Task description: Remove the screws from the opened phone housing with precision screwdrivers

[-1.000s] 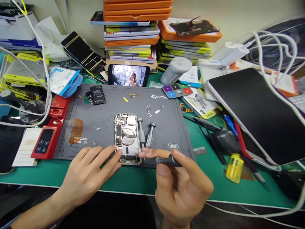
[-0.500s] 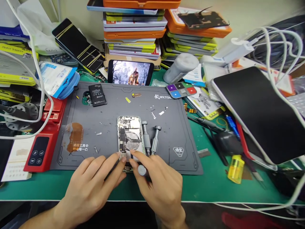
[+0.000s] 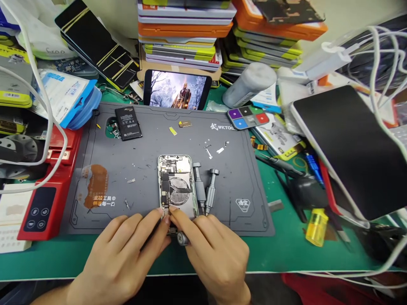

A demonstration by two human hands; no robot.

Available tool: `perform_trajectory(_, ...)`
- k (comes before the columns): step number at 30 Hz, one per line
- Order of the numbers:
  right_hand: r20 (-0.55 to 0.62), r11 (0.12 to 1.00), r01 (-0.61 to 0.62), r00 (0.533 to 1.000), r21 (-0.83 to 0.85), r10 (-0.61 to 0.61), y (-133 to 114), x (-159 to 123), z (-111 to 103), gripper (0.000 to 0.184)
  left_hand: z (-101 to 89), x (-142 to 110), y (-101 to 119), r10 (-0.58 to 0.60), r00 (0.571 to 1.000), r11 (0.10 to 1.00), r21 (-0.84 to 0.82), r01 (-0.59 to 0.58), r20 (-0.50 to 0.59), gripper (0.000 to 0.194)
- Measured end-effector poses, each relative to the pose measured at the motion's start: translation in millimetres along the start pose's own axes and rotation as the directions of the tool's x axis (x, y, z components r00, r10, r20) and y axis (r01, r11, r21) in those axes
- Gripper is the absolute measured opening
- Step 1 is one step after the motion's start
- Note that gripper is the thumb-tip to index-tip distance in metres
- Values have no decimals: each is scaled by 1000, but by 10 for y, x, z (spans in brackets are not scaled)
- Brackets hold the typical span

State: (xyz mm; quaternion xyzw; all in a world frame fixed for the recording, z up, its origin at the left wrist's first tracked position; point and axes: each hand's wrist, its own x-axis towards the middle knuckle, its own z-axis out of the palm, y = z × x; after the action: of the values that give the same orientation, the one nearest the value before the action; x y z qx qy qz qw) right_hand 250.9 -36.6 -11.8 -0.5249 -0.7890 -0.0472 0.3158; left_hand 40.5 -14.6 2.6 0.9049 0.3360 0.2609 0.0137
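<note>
An opened phone (image 3: pixel 182 207) lies on the grey mat, its inner board and round coil exposed. My left hand (image 3: pixel 124 254) grips its lower left side, index fingertip and thumb close together over the board's lower end. My right hand (image 3: pixel 216 250) has a grey screwdriver (image 3: pixel 182 238) tucked in its curled fingers, only the cross-marked cap showing. The right index fingertip presses on the phone beside the left fingers. Whatever lies under the fingertips is hidden. Two more grey screwdrivers, one upright-looking screwdriver (image 3: pixel 199 186) and another screwdriver (image 3: pixel 211 190), stand right of the phone.
A black battery (image 3: pixel 128 123) and small loose parts lie on the mat (image 3: pixel 235 169). Behind it, a phone (image 3: pixel 178 90) shows a picture, before stacked boxes (image 3: pixel 184 29). At left is a red device (image 3: pixel 47 203); at right, a dark tablet-like screen (image 3: pixel 352 148) and a yellow bottle (image 3: pixel 317 226).
The camera view has shifted, lowering the background boxes out of frame upward. My right index fingertip has moved closer to the left fingers, and the held screwdriver's cap has tilted towards me.
</note>
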Motion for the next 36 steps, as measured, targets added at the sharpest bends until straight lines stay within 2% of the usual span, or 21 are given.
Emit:
perform_trajectory(7, 15, 1000, 18, 1000, -17, -18, 4, 13, -13, 37, 9, 1, -6, -2, 1000, 1000, -12, 2, 13, 26)
perform_trajectory(18, 66, 992, 109, 992, -63, -105, 18, 72, -17, 25, 1, 8, 4, 6, 1000, 1000, -22, -6, -7, 24)
perform_trajectory(29, 83, 994, 90, 993, -57, -85, 20, 53, -42, 28, 31, 11, 11, 20, 999, 1000, 19, -20, -37, 25)
perform_trajectory(32, 88, 997, 77, 993, -25, -75, 5, 21, -39, 25, -32, -1, 10, 1, 998, 999, -41, -4, -60, 27)
perform_trajectory(34, 10, 999, -2, 1000, 48, 2, -8, -31, -55, 22, -119, -35, -14, -50, 993, 995, -94, 41, -106, 25)
perform_trajectory(35, -101, 993, -78, 991, 91, 87, -8, -59, -73, 21, -172, -58, -36, -95, 987, 992, -95, 83, -130, 25)
perform_trajectory(36, -242, 976, -166, 950, 140, 196, 1, -83, -97, 24, -227, -82, -66, -143, 978, 989, -65, 135, -152, 26)
